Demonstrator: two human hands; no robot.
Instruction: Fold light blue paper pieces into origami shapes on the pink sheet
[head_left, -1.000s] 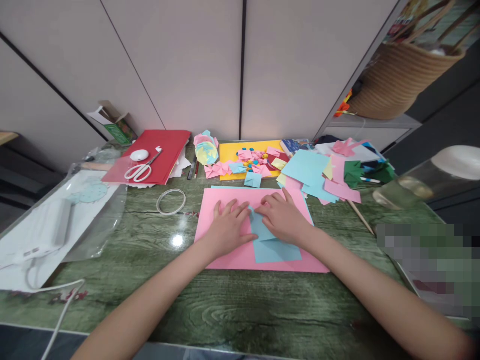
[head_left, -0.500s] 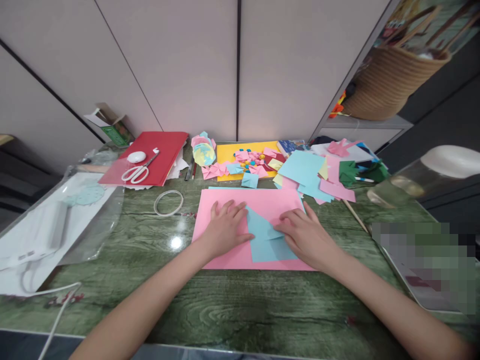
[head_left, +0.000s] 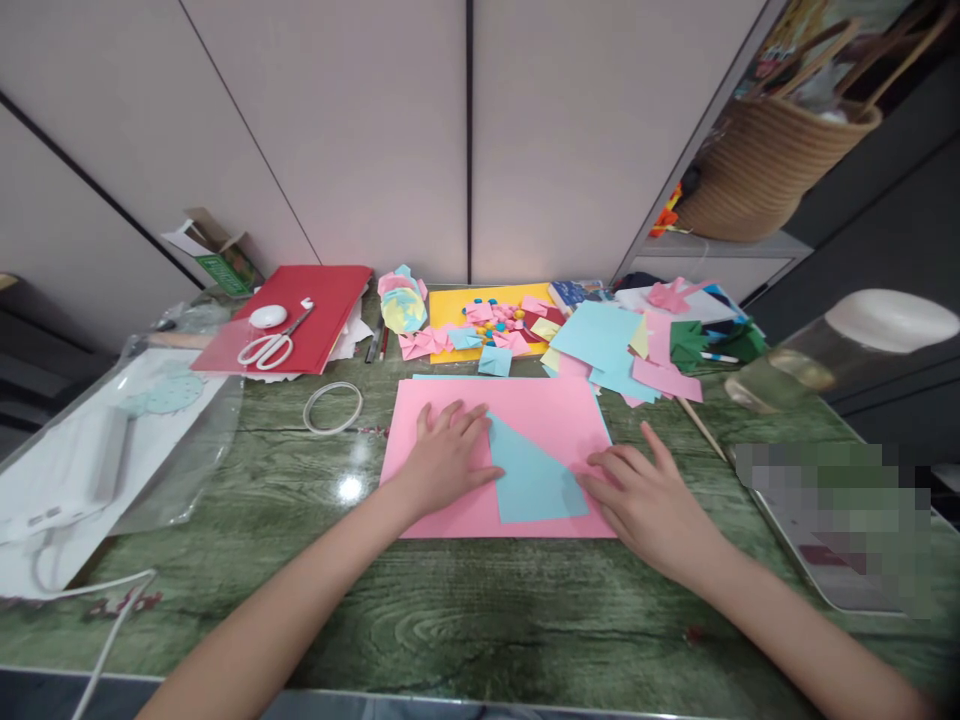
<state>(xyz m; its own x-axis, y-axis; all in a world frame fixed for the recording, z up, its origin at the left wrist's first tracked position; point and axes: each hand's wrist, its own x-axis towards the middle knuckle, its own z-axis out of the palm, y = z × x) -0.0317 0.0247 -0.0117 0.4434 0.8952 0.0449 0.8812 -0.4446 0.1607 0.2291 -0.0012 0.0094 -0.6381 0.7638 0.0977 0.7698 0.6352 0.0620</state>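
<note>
A light blue sheet of paper [head_left: 536, 490] lies on the pink paper [head_left: 517, 393], its top edge slanting down to the right. My left hand [head_left: 450, 455] is spread flat on the pink paper, with the fingertips and thumb touching the blue paper's left edge. At the right corner of the blue paper, my right hand [head_left: 649, 500] has its thumb and nearest fingers brought together on the edge. Its outermost finger sticks up, away from the others. The grip itself is partly hidden.
Behind lie yellow paper [head_left: 442, 305] with small folded pieces, and blue sheets [head_left: 600, 335]. To the left are scissors [head_left: 274, 345] on red folders [head_left: 322, 295], and a white ring [head_left: 332, 408]. A clear bottle [head_left: 795, 370] and a tablet-like device [head_left: 832, 560] stand right.
My right hand has moved right and slightly down, uncovering the blue paper. The flap edge seen mid-sheet no longer shows. My left hand has stayed in place on the paper.
</note>
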